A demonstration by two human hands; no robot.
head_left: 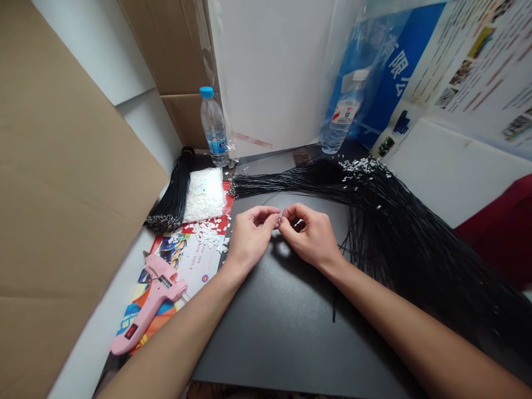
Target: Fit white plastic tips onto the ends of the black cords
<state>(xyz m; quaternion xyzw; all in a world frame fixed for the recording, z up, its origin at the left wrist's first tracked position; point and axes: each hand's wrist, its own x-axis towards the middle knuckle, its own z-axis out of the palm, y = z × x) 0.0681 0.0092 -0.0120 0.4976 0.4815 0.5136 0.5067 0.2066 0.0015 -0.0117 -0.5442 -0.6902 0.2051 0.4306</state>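
Note:
My left hand and my right hand meet above the middle of the dark table, thumbs and forefingers pinched together. A tiny pale, shiny piece shows between the fingertips; its kind is too small to tell. Below my right wrist a thin black cord end sticks out on the tabletop; whether it runs up to my fingers is hidden. To the right spreads a big bundle of black cords, with small white pieces scattered over it. A further cord bundle lies behind my hands, its shiny tips pointing left.
Left of my hands are a pink glue gun, loose white pieces, a bag of white pieces and another black cord bundle. Two water bottles, one blue-capped and one white-capped, stand behind. Cardboard walls the left side.

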